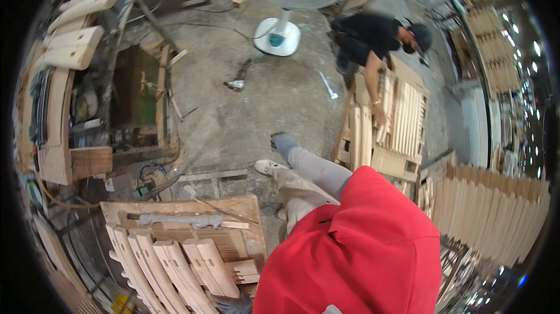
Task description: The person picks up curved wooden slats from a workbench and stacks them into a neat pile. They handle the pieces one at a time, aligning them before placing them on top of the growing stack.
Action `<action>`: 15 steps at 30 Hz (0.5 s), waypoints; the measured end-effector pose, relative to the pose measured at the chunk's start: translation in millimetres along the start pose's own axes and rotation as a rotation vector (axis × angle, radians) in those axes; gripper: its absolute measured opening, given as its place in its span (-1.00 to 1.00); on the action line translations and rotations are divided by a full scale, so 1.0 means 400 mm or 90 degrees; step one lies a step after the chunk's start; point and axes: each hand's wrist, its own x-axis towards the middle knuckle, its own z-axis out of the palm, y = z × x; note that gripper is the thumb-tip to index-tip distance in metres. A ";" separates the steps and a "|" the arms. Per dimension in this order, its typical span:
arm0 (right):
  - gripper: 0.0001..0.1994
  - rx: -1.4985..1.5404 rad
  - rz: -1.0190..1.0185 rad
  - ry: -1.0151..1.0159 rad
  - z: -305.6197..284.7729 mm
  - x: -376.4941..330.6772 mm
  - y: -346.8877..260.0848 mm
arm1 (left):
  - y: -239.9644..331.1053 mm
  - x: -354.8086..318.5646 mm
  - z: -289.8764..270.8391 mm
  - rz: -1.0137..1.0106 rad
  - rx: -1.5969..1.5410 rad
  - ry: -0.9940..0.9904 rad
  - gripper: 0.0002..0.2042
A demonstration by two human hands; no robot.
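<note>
My left hand, in a dark grey glove, is at the lower edge, against the near end of a pair of curved wooden pieces with slots. Its fingers are mostly hidden there, so its grip cannot be made out. My right hand, gloved in grey, reaches forward over the concrete floor, fingers loosely apart and nothing in them. Beside the left hand, several more curved wooden pieces lie side by side on a worn board. Shorter slotted blocks lie next to them.
A co-worker bends over a pallet of wooden slats at right. Ahead stands a fan with a cable on the floor. A metal tool lies nearby. A machine bench is at left, stacked slats at right.
</note>
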 end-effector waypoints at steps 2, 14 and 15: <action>-0.87 -0.065 -0.094 0.033 0.033 -0.151 0.109 | -0.007 -0.001 0.008 0.038 0.015 0.028 -0.07; -0.71 0.339 0.096 -0.015 0.253 -0.804 0.286 | -0.020 -0.035 -0.017 0.052 -0.028 -0.149 -0.22; -0.72 0.321 0.075 -0.030 0.295 -0.840 0.305 | -0.025 -0.039 -0.014 0.092 -0.027 -0.125 -0.25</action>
